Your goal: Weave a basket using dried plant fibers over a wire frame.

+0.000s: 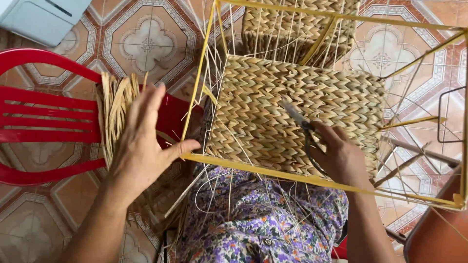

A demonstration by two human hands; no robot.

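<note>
A half-woven straw basket panel (297,112) fills a yellow wire frame (273,173) resting on my lap. My right hand (339,156) is inside the frame, closed on a pair of scissors (300,122) whose blades lie against the weave. My left hand (144,141) is outside the frame with fingers spread, the palm over a bundle of dry straw strands (113,109), and the thumb touching the frame's yellow bar. Thin pale stakes stick out around the panel.
The straw bundle lies on a red plastic chair (44,117) at the left. A second woven piece (292,27) sits behind the frame. A pale blue box (41,17) is at the top left on the patterned tiled floor (146,41). A dark wire frame (448,114) is at the right.
</note>
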